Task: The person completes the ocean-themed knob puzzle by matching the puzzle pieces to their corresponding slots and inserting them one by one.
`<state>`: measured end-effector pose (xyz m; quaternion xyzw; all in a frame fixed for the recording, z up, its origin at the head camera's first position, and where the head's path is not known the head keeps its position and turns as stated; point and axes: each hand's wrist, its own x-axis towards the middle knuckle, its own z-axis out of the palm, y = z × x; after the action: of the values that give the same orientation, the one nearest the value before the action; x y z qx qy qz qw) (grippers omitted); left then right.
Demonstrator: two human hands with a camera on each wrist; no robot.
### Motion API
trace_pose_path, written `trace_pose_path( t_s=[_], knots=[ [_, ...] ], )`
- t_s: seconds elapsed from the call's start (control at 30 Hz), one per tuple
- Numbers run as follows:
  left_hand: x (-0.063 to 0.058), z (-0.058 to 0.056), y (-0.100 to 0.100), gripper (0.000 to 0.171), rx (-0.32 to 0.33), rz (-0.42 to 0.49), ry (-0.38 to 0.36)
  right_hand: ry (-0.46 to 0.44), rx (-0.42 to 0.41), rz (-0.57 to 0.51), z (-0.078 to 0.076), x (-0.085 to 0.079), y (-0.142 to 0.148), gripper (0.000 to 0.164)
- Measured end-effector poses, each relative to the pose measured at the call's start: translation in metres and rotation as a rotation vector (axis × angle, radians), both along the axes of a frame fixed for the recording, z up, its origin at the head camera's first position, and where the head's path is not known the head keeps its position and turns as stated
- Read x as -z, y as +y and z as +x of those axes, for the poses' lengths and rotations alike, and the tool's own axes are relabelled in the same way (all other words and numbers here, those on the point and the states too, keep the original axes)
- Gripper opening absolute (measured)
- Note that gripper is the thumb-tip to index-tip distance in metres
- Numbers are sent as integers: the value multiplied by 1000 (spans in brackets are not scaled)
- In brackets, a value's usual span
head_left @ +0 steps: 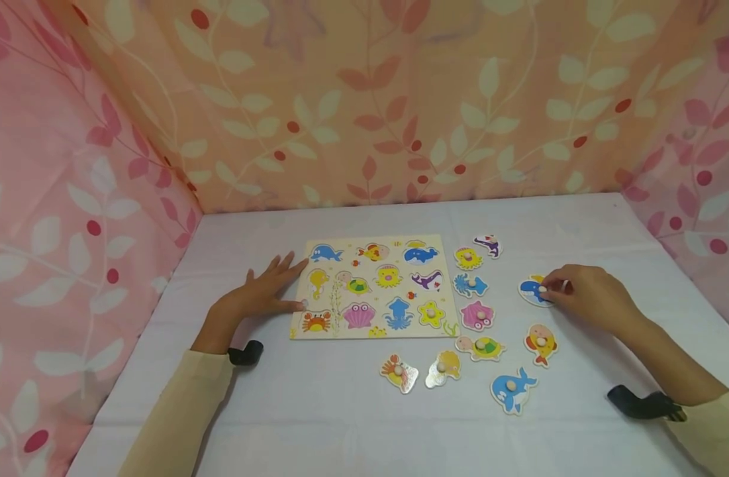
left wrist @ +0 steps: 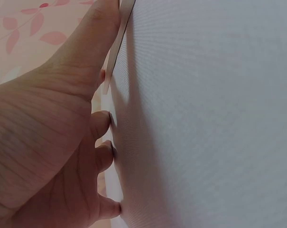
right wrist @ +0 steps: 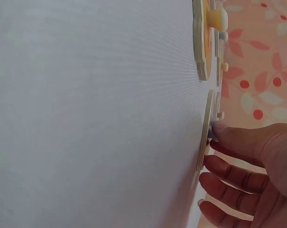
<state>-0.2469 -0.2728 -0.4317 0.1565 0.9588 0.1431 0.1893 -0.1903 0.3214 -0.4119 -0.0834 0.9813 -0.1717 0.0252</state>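
The wooden puzzle board (head_left: 371,256), printed with sea animals, lies flat on the table. My left hand (head_left: 258,291) is spread at its left edge, thumb and forefinger on the border; the left wrist view shows the thumb (left wrist: 93,38) along the board's side. On the board, the yellow starfish piece (head_left: 431,314) carries a wooden knob. To the right, my right hand (head_left: 590,295) pinches the knob of a blue whale puzzle piece (head_left: 531,291) between thumb and forefinger. In the right wrist view this piece (right wrist: 206,128) is close against the cloth, the other fingers beside it.
Between board and right hand lie an octopus (head_left: 468,258), purple whale (head_left: 488,246), squid (head_left: 470,285), pink shell (head_left: 477,316) and turtle piece (head_left: 482,347). Nearer are crab (head_left: 399,373), yellow seahorse (head_left: 443,369), blue dolphin (head_left: 513,391) and fish pieces (head_left: 541,344). Patterned curtains (head_left: 400,99) enclose the table.
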Motion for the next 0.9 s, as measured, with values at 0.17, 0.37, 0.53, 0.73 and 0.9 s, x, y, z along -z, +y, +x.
trace_pose_path(
  t_s=[0.17,0.37,0.53,0.73,0.9],
  knots=[
    [-1,3,2,108,4,0,-1,-4,12,-13,-1,3,0,29],
    [0,4,2,107,-1,-3,1,5,6,-23,-5,3,0,27],
    [0,5,3,107,-5,-6,9,21,-7,-17,-7,4,0,23],
    [-1,4,3,108,5,-3,12,22,-15,-23,-7,2,-1,22],
    [-2,2,3,109,0,-3,9,27,-34,-28,-9,-3,-3,22]
  ],
)
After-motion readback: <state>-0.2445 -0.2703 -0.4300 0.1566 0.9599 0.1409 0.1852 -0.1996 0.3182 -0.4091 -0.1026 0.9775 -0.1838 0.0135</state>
